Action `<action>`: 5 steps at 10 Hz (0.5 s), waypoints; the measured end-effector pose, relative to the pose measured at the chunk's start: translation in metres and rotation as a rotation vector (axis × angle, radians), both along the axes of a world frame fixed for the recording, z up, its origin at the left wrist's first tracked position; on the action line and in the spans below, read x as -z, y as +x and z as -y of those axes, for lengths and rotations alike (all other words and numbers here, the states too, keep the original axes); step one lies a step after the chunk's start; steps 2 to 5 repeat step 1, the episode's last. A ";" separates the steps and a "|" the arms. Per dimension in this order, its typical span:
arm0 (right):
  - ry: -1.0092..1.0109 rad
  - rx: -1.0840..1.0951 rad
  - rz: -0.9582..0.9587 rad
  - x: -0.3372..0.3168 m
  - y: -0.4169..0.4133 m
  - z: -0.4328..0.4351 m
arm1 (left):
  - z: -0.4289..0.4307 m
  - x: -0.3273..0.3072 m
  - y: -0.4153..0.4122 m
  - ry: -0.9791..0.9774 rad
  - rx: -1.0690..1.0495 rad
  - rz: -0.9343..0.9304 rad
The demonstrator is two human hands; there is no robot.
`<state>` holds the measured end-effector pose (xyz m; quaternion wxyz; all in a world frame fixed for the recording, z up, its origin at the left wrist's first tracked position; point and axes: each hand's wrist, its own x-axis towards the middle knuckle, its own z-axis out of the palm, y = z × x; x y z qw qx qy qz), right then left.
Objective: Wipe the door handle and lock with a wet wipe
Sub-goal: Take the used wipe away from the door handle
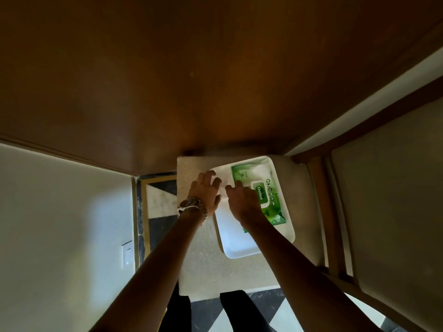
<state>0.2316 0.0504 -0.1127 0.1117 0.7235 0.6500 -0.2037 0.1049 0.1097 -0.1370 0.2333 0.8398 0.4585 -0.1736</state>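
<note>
Looks like a home to me, hallway or entry spot right by a door. What I'm going on: big brown wooden door (191, 80) filling the top of my view, plain pale wall (60, 212) on the left with a white light switch (126, 254) on it, black-and-white patterned tile floor (259, 312) below. An upholstered wooden-framed chair (318, 188) with a beige fabric seat sits up against the door, and on the seat is a white tray (239, 250) holding a green Dettol wipes pack (261, 195), a household brand. Domestic furniture and finishes, nothing industrial or office-like in sight
</note>
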 end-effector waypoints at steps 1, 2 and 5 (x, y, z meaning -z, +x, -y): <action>0.118 -0.093 0.063 -0.019 0.002 -0.001 | 0.002 -0.026 -0.007 0.050 -0.028 0.031; 0.118 -0.093 0.063 -0.019 0.002 -0.001 | 0.002 -0.026 -0.007 0.050 -0.028 0.031; 0.118 -0.093 0.063 -0.019 0.002 -0.001 | 0.002 -0.026 -0.007 0.050 -0.028 0.031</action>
